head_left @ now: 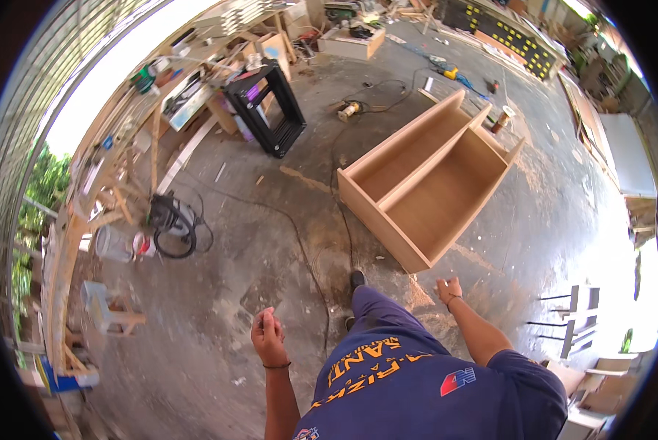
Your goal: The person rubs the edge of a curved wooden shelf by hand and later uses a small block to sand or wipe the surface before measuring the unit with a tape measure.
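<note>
My left hand [268,334] hangs over the floor with its fingers curled and thumb pressed to them. Whatever it may hold is too small to tell. On the other side, my right hand [448,290] has its fingers loosely apart and holds nothing that I can see. Just beyond it, not touching, lies an unfinished wooden cabinet [396,227] with its open side up. A divider splits it into two long compartments. My wrists wear dark bands, and my feet show in front of the cabinet's near end.
Cords cross the concrete floor [256,249]. A shop vacuum [173,224], buckets [114,244] and a cluttered workbench [164,88] line the left. A black frame [270,110] stands near the bench. Power tools [349,111] lie beyond the cabinet. A grey rack [582,319] stands right.
</note>
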`<control>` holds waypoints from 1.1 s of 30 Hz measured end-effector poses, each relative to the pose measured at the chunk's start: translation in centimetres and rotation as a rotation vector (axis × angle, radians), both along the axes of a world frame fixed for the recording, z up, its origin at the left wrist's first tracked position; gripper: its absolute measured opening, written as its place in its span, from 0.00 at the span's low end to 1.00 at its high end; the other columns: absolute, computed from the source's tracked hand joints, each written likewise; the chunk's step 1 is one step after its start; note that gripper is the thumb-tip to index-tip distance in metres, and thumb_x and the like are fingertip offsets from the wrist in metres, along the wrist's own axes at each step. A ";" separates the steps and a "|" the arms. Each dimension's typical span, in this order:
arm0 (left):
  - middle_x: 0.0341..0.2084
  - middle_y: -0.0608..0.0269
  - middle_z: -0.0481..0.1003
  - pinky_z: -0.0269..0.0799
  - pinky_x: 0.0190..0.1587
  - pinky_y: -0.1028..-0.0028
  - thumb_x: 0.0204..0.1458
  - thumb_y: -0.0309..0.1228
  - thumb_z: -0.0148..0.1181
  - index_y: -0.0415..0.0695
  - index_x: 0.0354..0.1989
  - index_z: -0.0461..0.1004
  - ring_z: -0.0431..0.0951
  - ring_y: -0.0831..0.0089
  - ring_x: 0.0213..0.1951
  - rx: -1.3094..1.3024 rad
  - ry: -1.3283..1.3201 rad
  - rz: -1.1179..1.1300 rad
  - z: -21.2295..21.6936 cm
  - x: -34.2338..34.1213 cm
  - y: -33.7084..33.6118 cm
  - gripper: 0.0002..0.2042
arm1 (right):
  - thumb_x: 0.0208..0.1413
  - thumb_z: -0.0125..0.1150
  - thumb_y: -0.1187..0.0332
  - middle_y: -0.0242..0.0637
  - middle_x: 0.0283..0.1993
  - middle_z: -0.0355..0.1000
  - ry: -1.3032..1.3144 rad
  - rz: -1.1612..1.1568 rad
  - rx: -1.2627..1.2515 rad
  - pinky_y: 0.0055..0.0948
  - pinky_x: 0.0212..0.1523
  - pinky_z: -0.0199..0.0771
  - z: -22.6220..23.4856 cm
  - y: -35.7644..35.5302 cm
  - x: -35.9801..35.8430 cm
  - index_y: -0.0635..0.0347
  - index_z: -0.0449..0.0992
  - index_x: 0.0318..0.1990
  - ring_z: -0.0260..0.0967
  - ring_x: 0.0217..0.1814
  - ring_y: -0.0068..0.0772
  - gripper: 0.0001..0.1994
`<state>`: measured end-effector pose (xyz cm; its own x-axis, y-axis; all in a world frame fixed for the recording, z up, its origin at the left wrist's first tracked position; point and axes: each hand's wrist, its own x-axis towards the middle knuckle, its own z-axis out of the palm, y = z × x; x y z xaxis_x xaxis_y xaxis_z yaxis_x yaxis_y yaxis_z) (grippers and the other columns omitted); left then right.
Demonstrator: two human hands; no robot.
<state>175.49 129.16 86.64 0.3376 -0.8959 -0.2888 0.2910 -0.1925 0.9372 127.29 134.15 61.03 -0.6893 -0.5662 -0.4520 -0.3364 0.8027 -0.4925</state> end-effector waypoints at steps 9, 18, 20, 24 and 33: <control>0.17 0.74 0.61 0.49 0.15 0.81 0.59 0.38 0.51 0.44 0.39 0.71 0.56 0.85 0.15 0.245 0.215 0.011 -5.7 0.5 -24.0 0.10 | 0.52 0.56 0.56 0.47 0.36 0.73 0.129 0.310 -0.134 0.36 0.34 0.72 -7.2 -15.1 3.0 0.57 0.69 0.49 0.72 0.34 0.43 0.20; 0.22 0.72 0.66 0.49 0.12 0.82 0.56 0.27 0.51 0.47 0.41 0.70 0.58 0.85 0.12 0.255 0.013 -0.074 -6.4 4.6 -47.2 0.06 | 0.53 0.58 0.64 0.38 0.27 0.72 -0.216 0.012 -0.355 0.29 0.26 0.73 6.3 -48.2 10.2 0.61 0.70 0.47 0.71 0.27 0.27 0.16; 0.21 0.72 0.66 0.49 0.12 0.82 0.54 0.26 0.52 0.47 0.40 0.70 0.58 0.85 0.12 0.292 -0.002 -0.144 -8.0 4.9 -52.7 0.06 | 0.53 0.58 0.64 0.39 0.29 0.73 -0.137 -0.057 -0.309 0.31 0.29 0.73 5.1 -50.5 9.1 0.60 0.71 0.47 0.72 0.29 0.30 0.16; 0.19 0.74 0.64 0.48 0.13 0.83 0.52 0.23 0.53 0.44 0.39 0.70 0.56 0.87 0.12 0.312 0.024 -0.266 -9.8 3.4 -64.8 0.07 | 0.54 0.51 0.56 0.49 0.35 0.73 0.359 0.061 -0.084 0.36 0.37 0.72 -5.5 -46.5 4.2 0.60 0.76 0.38 0.73 0.33 0.42 0.16; 0.17 0.76 0.62 0.45 0.14 0.83 0.57 0.33 0.54 0.44 0.39 0.70 0.54 0.88 0.13 0.287 0.002 -0.484 -5.1 2.1 -88.8 0.07 | 0.46 0.55 0.60 0.44 0.44 0.75 0.003 0.303 0.491 0.37 0.49 0.72 -5.5 -48.8 17.2 0.56 0.78 0.42 0.72 0.48 0.42 0.17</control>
<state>177.63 40.37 81.54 -0.0929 -0.8340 -0.5439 0.1080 -0.5515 0.8271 144.44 85.35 55.56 -0.5305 -0.4625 -0.7103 -0.5877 0.8046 -0.0850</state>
